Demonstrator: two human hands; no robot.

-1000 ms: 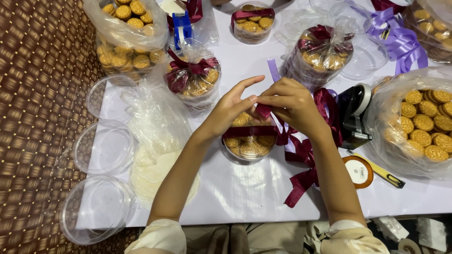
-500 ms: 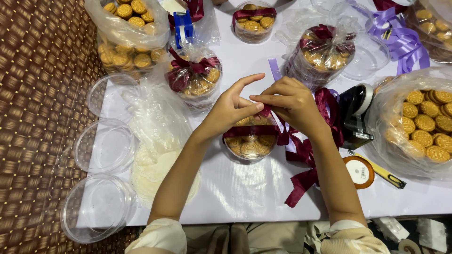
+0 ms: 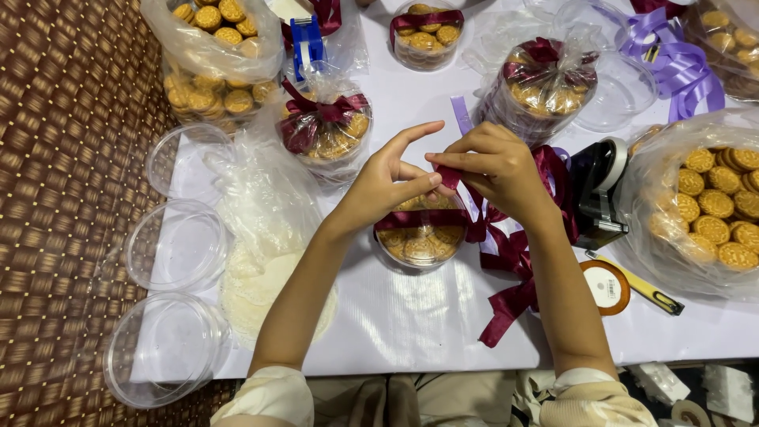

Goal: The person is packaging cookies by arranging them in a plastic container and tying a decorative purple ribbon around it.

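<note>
Fingertips meet over the middle of the white table, and both hands are pinching the same maroon ribbon (image 3: 447, 175). Left hand (image 3: 387, 183) first: thumb and middle finger are pressed together on the ribbon's folded bit, index finger lifted and pointing up toward the far edge, loose from the grip. Right hand (image 3: 494, 170) next: its fingers are curled tight, thumb and forefinger clamped on the same fold from the other side, so the two grips touch nose to nose.

Straight below that pinch, toward the near edge, sits the round clear tub of biscuits (image 3: 421, 236). A band of the ribbon lies across its lid, long axis running left to right, and the loose tail (image 3: 510, 296) spills off the tub's right side and trails toward the near edge, under the right forearm. So the slack lies on the right hand's side; the left hand has only the fold.

Around them, working left to right: empty clear lids (image 3: 175, 245) along the left edge, a bow-tied tub (image 3: 326, 126) toward the far edge, a black tape dispenser (image 3: 597, 190) just right of the right hand, and a bag of loose biscuits (image 3: 708, 213) at the right edge.
</note>
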